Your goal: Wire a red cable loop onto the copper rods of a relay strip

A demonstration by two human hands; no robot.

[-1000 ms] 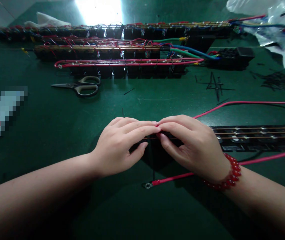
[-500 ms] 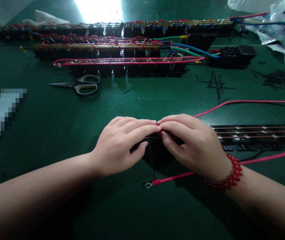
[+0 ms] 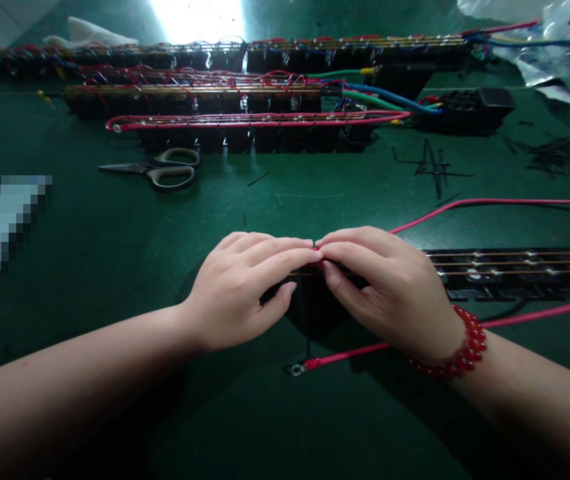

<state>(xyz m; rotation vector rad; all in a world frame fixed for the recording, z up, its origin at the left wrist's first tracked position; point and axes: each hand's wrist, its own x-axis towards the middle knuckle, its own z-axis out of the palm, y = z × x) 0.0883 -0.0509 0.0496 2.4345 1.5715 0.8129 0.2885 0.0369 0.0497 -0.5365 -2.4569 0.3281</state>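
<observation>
Both hands meet fingertip to fingertip over a black strip [image 3: 519, 275] with copper-coloured rods along its top. My left hand [image 3: 242, 287] arches with its fingers together and pressed down at the red cable, its thumb lower on the near side. Thumb and forefinger of my right hand [image 3: 382, 283] pinch the red cable [image 3: 427, 215], of which a bit of red shows between the fingertips. How the left fingers grip it is mostly hidden. Nearer me, a red lead [image 3: 349, 354] with a metal ring terminal [image 3: 296, 369] sticks out from under my right hand.
Scissors [image 3: 165, 169] lie at the left, a blurred-out flat object [image 3: 5, 223] beyond them. Several wired black strips [image 3: 245, 123] line the back. Black ties [image 3: 555, 157] are scattered at the right, with clear plastic bags [image 3: 555, 50] behind. The green tabletop [image 3: 285, 420] is under everything.
The view has shifted very slightly. Both hands keep the same place and the same grip.
</observation>
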